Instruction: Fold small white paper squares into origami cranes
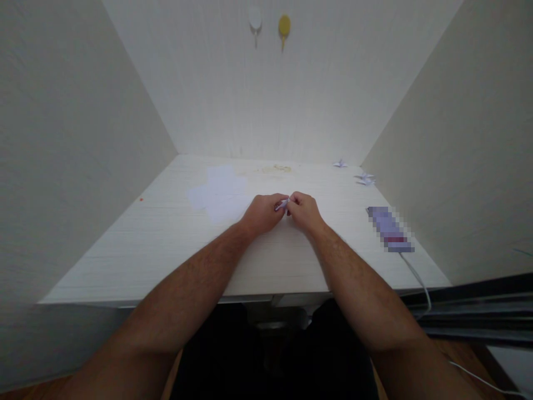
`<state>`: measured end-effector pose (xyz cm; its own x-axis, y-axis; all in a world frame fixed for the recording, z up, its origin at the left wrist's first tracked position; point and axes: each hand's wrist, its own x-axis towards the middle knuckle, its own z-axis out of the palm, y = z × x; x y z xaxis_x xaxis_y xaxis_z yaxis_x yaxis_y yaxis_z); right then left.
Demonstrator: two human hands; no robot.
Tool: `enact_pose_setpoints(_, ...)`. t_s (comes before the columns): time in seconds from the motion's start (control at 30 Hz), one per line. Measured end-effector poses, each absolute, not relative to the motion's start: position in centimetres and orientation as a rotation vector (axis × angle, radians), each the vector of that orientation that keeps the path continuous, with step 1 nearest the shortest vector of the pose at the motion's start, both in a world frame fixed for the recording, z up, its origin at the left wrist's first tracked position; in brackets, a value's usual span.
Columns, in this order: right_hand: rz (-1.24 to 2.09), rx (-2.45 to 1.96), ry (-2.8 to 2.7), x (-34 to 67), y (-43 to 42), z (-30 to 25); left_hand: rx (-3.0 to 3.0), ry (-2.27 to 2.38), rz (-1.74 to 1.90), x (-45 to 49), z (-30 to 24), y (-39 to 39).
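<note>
Paper (281, 205), one small folded piece, sat just right of mid-frame, pinched between both hands above the desk (275, 266). Left hand (265, 214): curled, thumb and forefinger nearly together, gripping the paper's left part. Right hand (305, 213): also curled, thumb and forefinger closed at the right part, other fingers tucked in.

Risks, as judged: thin paper could have torn or creased off line if the two pinches pulled apart unevenly; too hard a squeeze could have crushed the narrow points; fingers covered much of it, so a crooked fold could easily have been missed. A loose pinch might have let it spring open.

Looks: white with a faint lilac cast, sharp-edged, a pointed tip sticking out toward the left; rest hidden by fingers, exact shape not readable.

Around it: flat white sheets (225, 191) overlapped left of centre, near the left hand. A winged shape (340, 164) lay upper right, more folded shapes (366, 181) just below it, by the side wall. Phone (389, 229), blurred out, at right, cable (416, 272) running off the desk edge. Red speck (141, 199) at left. White hook (255, 19) and yellow hook (284, 25) at top centre.
</note>
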<state>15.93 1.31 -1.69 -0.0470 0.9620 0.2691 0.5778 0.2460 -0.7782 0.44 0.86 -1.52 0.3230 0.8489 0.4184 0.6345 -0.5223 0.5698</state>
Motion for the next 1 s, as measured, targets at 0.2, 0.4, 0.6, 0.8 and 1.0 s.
enact_pose_setpoints(0.2, 0.471, -1.474, -1.725, 15.5, 0.8, -1.8, 2.316, 1.476, 1.022, 0.4, -1.4, 1.2)
enact_pose_setpoints(0.4, 0.473, -1.474, -1.674, 15.0, 0.7, -1.7, 2.386, 1.516, 1.043, 0.7, -1.3, 1.1)
enact_pose_setpoints(0.6, 0.429, -1.503, -1.648, 15.0, 0.8, -1.7, 2.41, 1.52, 1.047, 1.0, -1.6, 0.9)
enact_pose_setpoints(0.8, 0.315, -1.536, -1.67, 15.0, 0.4, -1.6, 2.376, 1.598, 1.091, 0.9, -1.4, 1.1)
enact_pose_setpoints(1.0, 0.191, -1.617, -1.677, 15.0, 0.3, -1.6, 2.369, 1.574, 1.103, 1.4, -1.2, 0.8)
